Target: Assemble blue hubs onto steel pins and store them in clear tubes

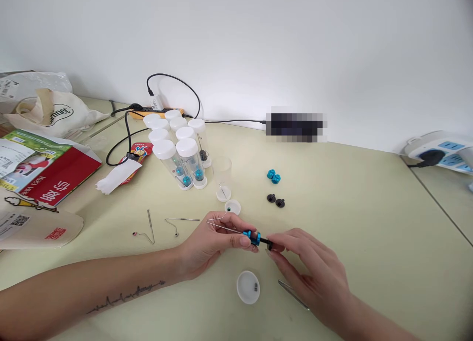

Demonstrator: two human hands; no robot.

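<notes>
Two-handed hold on a blue metal part and a black stemmed part, just below centre of frame

Gripping the blue metal part (252,236) between thumb and fingers of the left hand (218,242); pinching the wide end of the black stemmed part (265,241) in the right hand (314,267). Stem up against the blue end; impossible to tell how far inside. Best to line up stem and blue part, steady the left and make any turn or push with the right fingertips, gently. Mind the thin wires (225,226) running back across the left hand, probably easy to bend or snag.

Directly below the grip, at lower centre: a white dish (244,291) holding tiny dark pieces (255,287), likely to tip if knocked by a wrist. Beside the right hand, a slim metal tool (293,295), partly hidden and apt to be nudged. Just above the left hand, a white cap (235,206) near an open clear tube (222,173). Loose at upper right of the grip: blue pieces (275,179) and black pieces (280,203), out of the way. At left of centre, capped tubes (164,149) standing close together; below them on the table (369,208), bent wires (151,225)
</notes>
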